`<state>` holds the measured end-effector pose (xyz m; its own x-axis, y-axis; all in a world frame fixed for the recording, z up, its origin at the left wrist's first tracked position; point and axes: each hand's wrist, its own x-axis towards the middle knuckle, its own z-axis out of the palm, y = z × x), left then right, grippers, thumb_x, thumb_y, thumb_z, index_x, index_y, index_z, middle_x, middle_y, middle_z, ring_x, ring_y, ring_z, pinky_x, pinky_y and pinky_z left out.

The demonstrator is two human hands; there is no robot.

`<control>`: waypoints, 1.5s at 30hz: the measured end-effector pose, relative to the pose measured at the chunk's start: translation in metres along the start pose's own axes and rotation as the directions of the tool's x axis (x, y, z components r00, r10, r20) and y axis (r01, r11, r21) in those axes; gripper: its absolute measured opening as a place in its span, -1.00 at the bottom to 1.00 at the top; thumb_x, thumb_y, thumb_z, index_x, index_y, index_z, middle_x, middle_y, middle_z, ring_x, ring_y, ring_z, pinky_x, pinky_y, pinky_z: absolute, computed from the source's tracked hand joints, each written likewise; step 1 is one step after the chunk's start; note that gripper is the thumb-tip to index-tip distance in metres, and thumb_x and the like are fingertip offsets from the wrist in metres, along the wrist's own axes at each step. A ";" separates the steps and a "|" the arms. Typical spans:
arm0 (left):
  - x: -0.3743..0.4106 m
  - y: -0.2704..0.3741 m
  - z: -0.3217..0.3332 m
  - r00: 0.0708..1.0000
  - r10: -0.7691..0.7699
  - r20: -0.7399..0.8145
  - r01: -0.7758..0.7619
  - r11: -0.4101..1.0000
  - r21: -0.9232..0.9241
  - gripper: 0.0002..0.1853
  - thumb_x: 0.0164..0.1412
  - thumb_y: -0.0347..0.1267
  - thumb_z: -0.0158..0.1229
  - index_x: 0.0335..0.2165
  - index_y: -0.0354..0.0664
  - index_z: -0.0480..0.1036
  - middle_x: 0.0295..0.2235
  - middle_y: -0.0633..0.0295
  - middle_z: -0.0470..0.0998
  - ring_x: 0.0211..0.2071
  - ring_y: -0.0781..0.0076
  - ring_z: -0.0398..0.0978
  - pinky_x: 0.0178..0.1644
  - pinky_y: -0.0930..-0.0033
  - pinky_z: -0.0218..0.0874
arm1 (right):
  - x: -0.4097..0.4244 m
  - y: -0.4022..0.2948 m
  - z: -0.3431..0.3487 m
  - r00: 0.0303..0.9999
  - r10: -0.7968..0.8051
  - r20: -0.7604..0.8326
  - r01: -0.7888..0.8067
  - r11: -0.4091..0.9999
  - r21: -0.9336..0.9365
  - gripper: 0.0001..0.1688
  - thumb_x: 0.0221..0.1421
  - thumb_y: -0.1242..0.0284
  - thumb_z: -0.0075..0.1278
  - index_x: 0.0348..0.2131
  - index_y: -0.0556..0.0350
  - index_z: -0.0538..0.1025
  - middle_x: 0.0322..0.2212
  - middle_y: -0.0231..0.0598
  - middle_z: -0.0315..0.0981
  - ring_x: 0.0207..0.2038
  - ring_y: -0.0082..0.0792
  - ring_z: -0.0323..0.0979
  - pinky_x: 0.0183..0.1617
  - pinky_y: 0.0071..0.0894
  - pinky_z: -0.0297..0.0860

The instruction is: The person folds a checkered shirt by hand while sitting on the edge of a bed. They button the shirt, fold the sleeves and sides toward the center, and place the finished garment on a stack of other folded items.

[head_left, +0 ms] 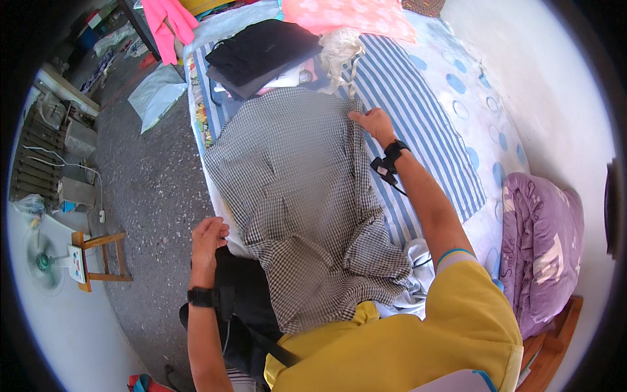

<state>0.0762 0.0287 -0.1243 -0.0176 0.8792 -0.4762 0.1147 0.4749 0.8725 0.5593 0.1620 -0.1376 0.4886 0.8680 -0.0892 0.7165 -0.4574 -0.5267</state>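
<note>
A black-and-white checked cloth garment (313, 181) lies spread on the bed before me, its lower end rumpled near my lap. My right hand (374, 125) grips its upper right edge between thumb and fingers. Off the garment's left side, my left hand (209, 234) is raised with its fingers curled and touches no cloth that I can make out. Whether those fingertips meet is unclear. Just beyond the garment sits a stack of folded dark clothes (264, 51), with a cream lace piece (340, 56) beside it.
A blue-and-white striped sheet (416, 108) covers part of the bed. Around it are a pink pillow (348, 17), a rolled purple blanket (541, 255) and a crumpled pale cloth (419, 264). On the floor side stand a wooden stool (105, 277) and a fan (43, 259).
</note>
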 end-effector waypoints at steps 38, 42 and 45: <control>0.101 -0.003 0.033 0.916 0.253 -0.313 -0.261 0.965 0.016 -0.85 -0.04 -0.48 0.21 -0.49 -0.38 0.44 -0.65 0.31 0.41 -0.65 0.63 0.28 -0.58 0.51 0.10 | -0.084 -0.174 0.143 0.447 -0.615 0.649 -0.117 0.680 0.724 -0.24 0.16 0.03 -0.12 0.11 0.28 0.23 0.06 0.02 0.24 0.05 -0.09 0.30 0.01 -0.14 0.36; 0.085 0.027 0.052 0.933 0.319 -0.165 -0.335 0.938 -0.084 -0.93 0.01 -0.49 0.14 -0.45 -0.29 0.45 -0.62 0.39 0.39 -0.62 0.67 0.24 -0.53 0.59 0.06 | -0.096 -0.183 0.122 0.494 -0.563 0.663 -0.100 0.720 0.687 -0.02 0.09 -0.14 -0.13 0.12 0.39 0.17 0.04 0.22 0.20 0.07 0.03 0.25 0.07 -0.04 0.30; 0.076 0.049 0.082 0.934 0.355 -0.035 -0.356 0.924 -0.143 -0.96 0.08 -0.50 0.10 -0.44 -0.28 0.45 -0.57 0.39 0.42 -0.58 0.68 0.26 -0.49 0.60 0.10 | -0.106 -0.189 0.095 0.490 -0.637 0.595 0.028 0.693 0.720 -0.04 0.05 -0.17 -0.11 0.00 0.45 0.29 -0.09 0.22 0.30 -0.06 0.01 0.34 -0.04 -0.07 0.38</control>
<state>0.1614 0.1155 -0.1269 -0.0102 0.9913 -0.1314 -0.0295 0.1311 0.9909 0.3248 0.1746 -0.1087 -0.5131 0.8320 -0.2108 0.1519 -0.1537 -0.9764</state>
